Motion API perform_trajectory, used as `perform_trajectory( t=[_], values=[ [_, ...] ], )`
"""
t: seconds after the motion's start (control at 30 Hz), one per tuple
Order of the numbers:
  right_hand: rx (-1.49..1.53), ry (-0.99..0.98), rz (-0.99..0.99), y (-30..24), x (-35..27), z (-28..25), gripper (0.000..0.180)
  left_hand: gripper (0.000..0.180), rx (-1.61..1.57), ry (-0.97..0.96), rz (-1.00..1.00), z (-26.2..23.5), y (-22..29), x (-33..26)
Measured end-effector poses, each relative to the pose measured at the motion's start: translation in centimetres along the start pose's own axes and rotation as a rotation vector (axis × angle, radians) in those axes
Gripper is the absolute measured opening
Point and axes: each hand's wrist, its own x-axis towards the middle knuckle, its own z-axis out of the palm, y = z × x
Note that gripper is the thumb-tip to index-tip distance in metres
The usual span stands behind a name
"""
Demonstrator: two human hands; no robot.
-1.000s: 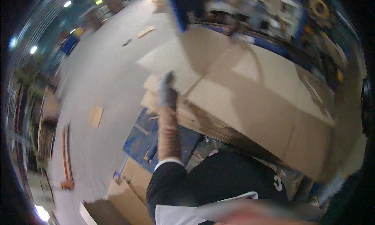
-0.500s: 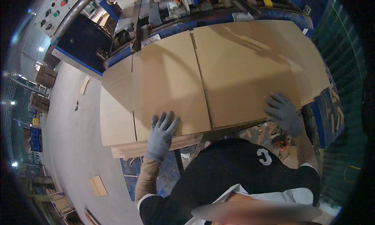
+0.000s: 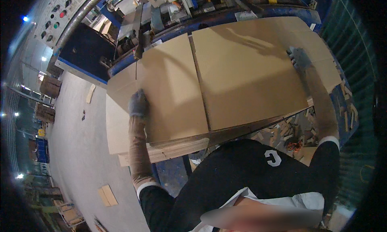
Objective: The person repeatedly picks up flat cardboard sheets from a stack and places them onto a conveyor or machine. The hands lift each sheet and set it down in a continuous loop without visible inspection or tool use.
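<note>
A stack of flat, slotted brown cardboard sheets (image 3: pixel 242 79) lies in front of me, its far edge against a machine. My left hand (image 3: pixel 138 103), in a grey glove, is closed at the left slot and fold of the top sheet, its fingers curled and partly hidden. Farther out on the right, my gloved right hand (image 3: pixel 299 58) has its fingers bent over the fold beside the sheet's right panel. Its fingertips touch the board. Lower sheets show along the near edge of the stack, slightly out of line.
The blue machine (image 3: pixel 278 15) with rollers runs along the far side. A control panel (image 3: pixel 60 14) with buttons stands at upper left. Cardboard scraps (image 3: pixel 288 131) litter the area near my right arm. Loose cardboard (image 3: pixel 107 195) lies on the floor at left; a green corrugated wall (image 3: pixel 354 71) is at right.
Both hands have moved away from me, from the sheet's near edge to its side folds. The fingers, spread before, are now curled. The top sheet looks shifted slightly.
</note>
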Motion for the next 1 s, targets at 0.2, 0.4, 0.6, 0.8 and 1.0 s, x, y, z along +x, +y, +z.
perform_trajectory(
  t=[0.2,0.4,0.6,0.8,1.0],
  values=[
    [-0.182,0.097,-0.156,-4.8,2.9,-0.1,0.017,0.04,-0.088,0.132,-0.123,2.7,1.1,1.7],
    [-0.202,-0.103,0.177,-10.4,3.0,-0.8,0.024,0.037,0.069,0.123,-0.143,2.5,1.7,1.7],
    [-0.242,-0.03,0.154,-14.8,0.7,-5.3,0.049,0.053,0.109,0.166,0.097,-0.2,5.0,-1.9],
    [-0.121,-0.26,-0.134,-17.0,-11.7,-10.2,0.087,0.084,-0.01,0.021,0.591,-2.7,8.7,-13.1],
    [-0.11,-0.212,-0.216,-14.4,-8.9,-7.5,0.095,0.075,0.077,0.166,0.796,-3.1,7.7,-10.6]
  ],
)
